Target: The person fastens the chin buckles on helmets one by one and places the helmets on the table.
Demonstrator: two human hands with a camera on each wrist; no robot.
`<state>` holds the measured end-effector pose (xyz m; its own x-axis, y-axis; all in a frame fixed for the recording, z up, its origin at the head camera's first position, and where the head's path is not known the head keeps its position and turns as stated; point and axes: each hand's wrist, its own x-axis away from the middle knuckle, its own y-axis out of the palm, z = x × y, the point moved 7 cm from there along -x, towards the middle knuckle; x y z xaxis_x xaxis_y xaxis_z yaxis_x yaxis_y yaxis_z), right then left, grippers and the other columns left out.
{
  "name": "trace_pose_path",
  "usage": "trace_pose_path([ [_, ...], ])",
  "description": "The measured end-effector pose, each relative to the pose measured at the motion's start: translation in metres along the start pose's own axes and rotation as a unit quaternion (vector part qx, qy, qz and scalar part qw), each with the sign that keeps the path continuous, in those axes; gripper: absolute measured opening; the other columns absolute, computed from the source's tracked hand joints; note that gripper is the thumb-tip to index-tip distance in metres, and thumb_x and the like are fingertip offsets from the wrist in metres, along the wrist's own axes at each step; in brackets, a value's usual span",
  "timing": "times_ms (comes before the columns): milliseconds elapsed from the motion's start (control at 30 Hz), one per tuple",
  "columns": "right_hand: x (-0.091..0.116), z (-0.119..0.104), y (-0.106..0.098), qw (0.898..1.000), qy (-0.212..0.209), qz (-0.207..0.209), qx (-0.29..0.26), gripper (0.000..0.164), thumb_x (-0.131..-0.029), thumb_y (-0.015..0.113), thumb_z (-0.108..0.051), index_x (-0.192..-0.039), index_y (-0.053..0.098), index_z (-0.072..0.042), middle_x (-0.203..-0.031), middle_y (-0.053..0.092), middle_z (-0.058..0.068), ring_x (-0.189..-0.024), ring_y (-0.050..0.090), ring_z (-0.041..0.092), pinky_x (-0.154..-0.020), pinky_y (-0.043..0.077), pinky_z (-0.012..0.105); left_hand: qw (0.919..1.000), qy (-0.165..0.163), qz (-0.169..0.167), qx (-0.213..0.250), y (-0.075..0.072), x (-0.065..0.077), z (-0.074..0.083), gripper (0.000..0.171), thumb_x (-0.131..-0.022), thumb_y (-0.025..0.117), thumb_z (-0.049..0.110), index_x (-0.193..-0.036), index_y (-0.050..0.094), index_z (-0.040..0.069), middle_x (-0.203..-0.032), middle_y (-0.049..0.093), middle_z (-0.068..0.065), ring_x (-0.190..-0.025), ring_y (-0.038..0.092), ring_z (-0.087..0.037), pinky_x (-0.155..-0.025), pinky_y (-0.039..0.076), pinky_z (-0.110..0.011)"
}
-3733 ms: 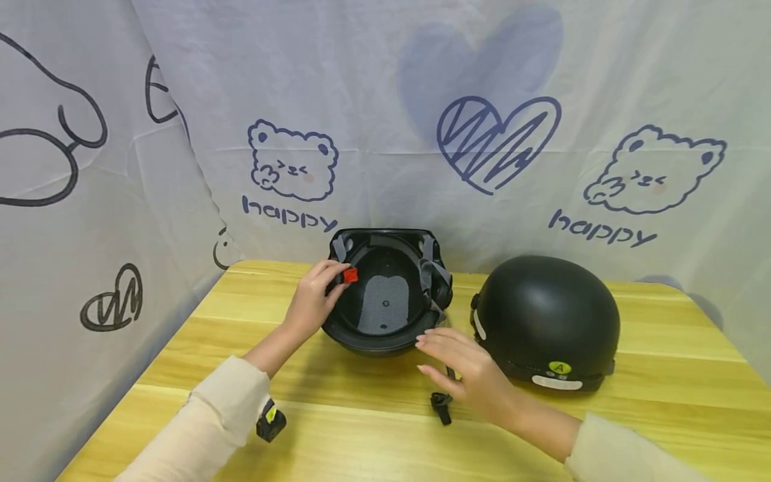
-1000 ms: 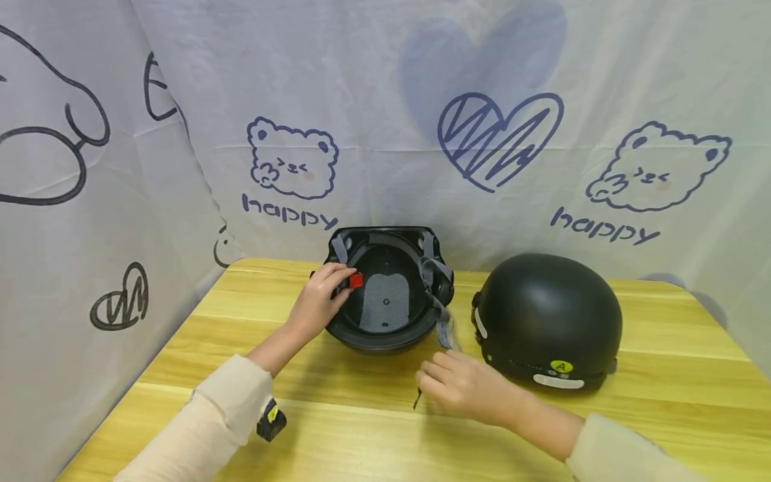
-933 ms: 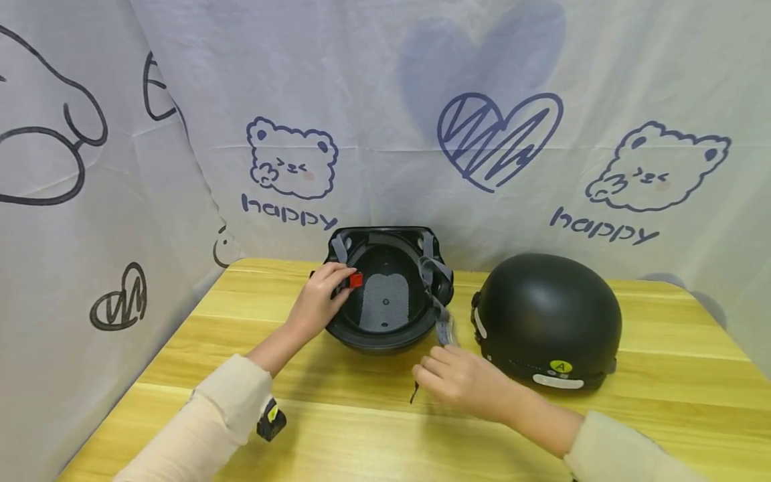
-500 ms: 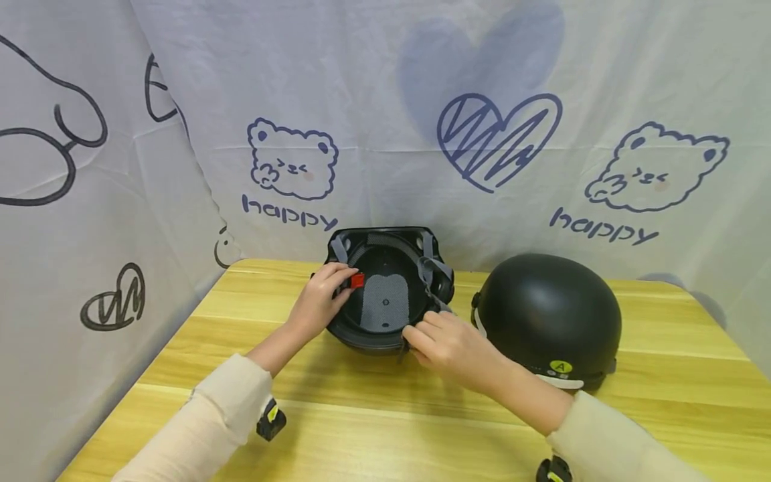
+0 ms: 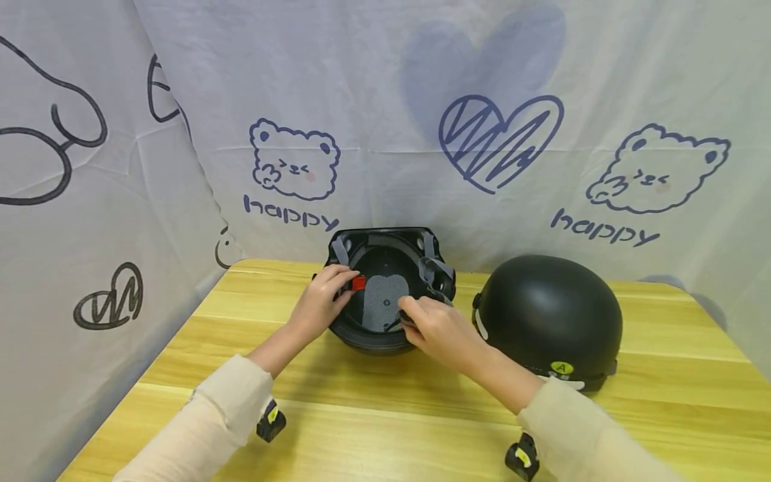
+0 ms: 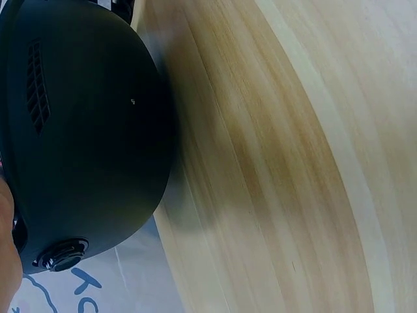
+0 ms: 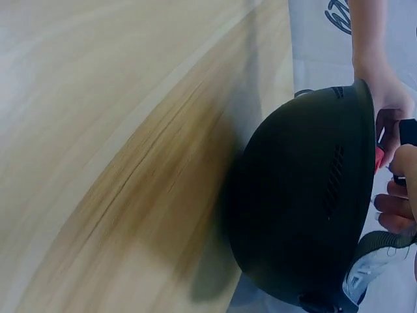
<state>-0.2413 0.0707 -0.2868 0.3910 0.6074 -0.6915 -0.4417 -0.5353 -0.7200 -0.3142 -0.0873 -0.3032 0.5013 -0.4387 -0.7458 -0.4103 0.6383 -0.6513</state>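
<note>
A black helmet [image 5: 369, 343] lies upside down on the table, its hollow and grey straps [image 5: 435, 268] facing up. My left hand [image 5: 318, 302] is at its left rim and pinches the red buckle piece [image 5: 358, 282] of the chin strap. Over the right part of the opening, my right hand [image 5: 444, 333] grips the black buckle end [image 7: 408, 132] of the other strap, a little apart from the red piece. The left wrist view shows mostly the helmet's outer shell [image 6: 91, 130]. In the right wrist view a grey strap [image 7: 371, 267] runs from the rim to my right hand.
A second black helmet [image 5: 551, 314] stands dome up to the right, with a yellow "A" sticker [image 5: 562, 368], close to my right forearm. A printed white cloth [image 5: 385, 181] hangs behind the wooden table [image 5: 361, 415]. Small black cameras [image 5: 271, 423] sit on my wrists.
My right hand first took hold of the dangling strap end, then rose with it to the left, from in front of the helmet to over its opening. My left hand stays almost still.
</note>
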Motion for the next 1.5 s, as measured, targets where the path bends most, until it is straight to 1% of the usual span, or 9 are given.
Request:
trace_pose_path([
  [167,-0.003,0.005,0.007,0.997,0.06,-0.034,-0.041,0.026,-0.08,0.067,-0.001,-0.101,0.052,-0.004,-0.083,0.064,0.005,-0.068,0.058,0.012,-0.059,0.05,0.02,1.0,-0.001,-0.004,-0.005,0.001,0.001,-0.001,0.035,-0.071,0.075,-0.004,-0.105,0.066,-0.003,-0.101,0.063,-0.016,-0.093,0.061,-0.028,-0.079,0.054,-0.035],
  [333,-0.003,0.008,0.012,0.99,0.101,-0.062,-0.071,0.031,-0.083,0.067,-0.005,-0.111,0.057,-0.002,-0.092,0.067,0.008,-0.074,0.062,0.014,-0.063,0.053,0.022,0.9999,0.003,-0.004,-0.011,0.001,0.001,0.0,0.035,-0.071,0.076,-0.004,-0.104,0.066,-0.003,-0.101,0.063,-0.016,-0.093,0.061,-0.028,-0.079,0.054,-0.035],
  [567,-0.006,0.013,0.016,0.971,0.156,-0.105,-0.15,0.025,-0.086,0.064,-0.007,-0.11,0.064,-0.004,-0.109,0.067,0.01,-0.09,0.065,0.017,-0.075,0.055,0.028,0.9998,0.009,-0.001,-0.015,0.001,0.002,0.0,0.034,-0.071,0.076,-0.002,-0.104,0.067,-0.002,-0.1,0.064,-0.015,-0.092,0.062,-0.028,-0.078,0.054,-0.035],
  [667,-0.009,0.018,0.016,0.961,0.181,-0.11,-0.179,0.023,-0.085,0.064,-0.007,-0.108,0.065,-0.004,-0.1,0.068,0.008,-0.08,0.061,0.015,-0.069,0.052,0.025,0.9999,0.006,-0.001,-0.01,0.001,0.002,-0.001,0.033,-0.073,0.075,-0.001,-0.104,0.067,-0.001,-0.101,0.065,-0.015,-0.093,0.062,-0.028,-0.08,0.054,-0.035],
  [800,-0.01,0.025,0.018,0.944,0.224,-0.103,-0.218,0.021,-0.086,0.063,-0.009,-0.106,0.067,-0.004,-0.09,0.066,0.007,-0.066,0.048,0.009,-0.059,0.043,0.021,1.0,0.004,-0.005,-0.007,0.001,0.002,-0.001,0.032,-0.075,0.073,0.002,-0.106,0.066,0.001,-0.103,0.067,-0.015,-0.098,0.063,-0.028,-0.083,0.053,-0.036],
  [1000,-0.008,0.035,0.021,0.925,0.269,-0.084,-0.256,0.023,-0.089,0.062,-0.016,-0.108,0.067,-0.004,-0.099,0.069,0.01,-0.066,0.051,0.008,-0.06,0.044,0.02,0.9997,0.0,-0.02,-0.012,0.002,0.001,0.0,0.031,-0.077,0.071,0.001,-0.108,0.065,0.001,-0.107,0.068,-0.015,-0.102,0.063,-0.028,-0.088,0.052,-0.037],
  [1133,-0.009,0.037,0.021,0.925,0.277,-0.071,-0.25,0.023,-0.091,0.058,-0.019,-0.107,0.069,-0.006,-0.098,0.069,0.008,-0.071,0.053,0.011,-0.064,0.046,0.021,0.9996,-0.005,-0.027,-0.009,0.003,0.001,0.001,0.03,-0.078,0.07,0.001,-0.108,0.065,0.002,-0.108,0.068,-0.014,-0.104,0.063,-0.028,-0.089,0.051,-0.037],
  [1367,-0.016,0.036,0.017,0.937,0.263,-0.049,-0.226,0.021,-0.086,0.065,-0.016,-0.103,0.072,-0.006,-0.077,0.063,0.004,-0.061,0.046,0.008,-0.053,0.039,0.019,0.999,-0.017,-0.041,-0.006,0.006,-0.001,0.0,0.028,-0.081,0.068,0.004,-0.109,0.064,0.002,-0.109,0.068,-0.014,-0.104,0.064,-0.028,-0.088,0.052,-0.037],
  [1500,-0.021,0.04,0.016,0.938,0.266,-0.026,-0.221,0.023,-0.083,0.068,-0.014,-0.104,0.072,-0.005,-0.079,0.064,0.007,-0.058,0.043,0.008,-0.051,0.036,0.018,0.9982,-0.025,-0.054,-0.007,0.008,-0.004,0.0,0.028,-0.082,0.067,0.005,-0.109,0.063,0.002,-0.108,0.068,-0.014,-0.099,0.065,-0.027,-0.085,0.053,-0.036],
])
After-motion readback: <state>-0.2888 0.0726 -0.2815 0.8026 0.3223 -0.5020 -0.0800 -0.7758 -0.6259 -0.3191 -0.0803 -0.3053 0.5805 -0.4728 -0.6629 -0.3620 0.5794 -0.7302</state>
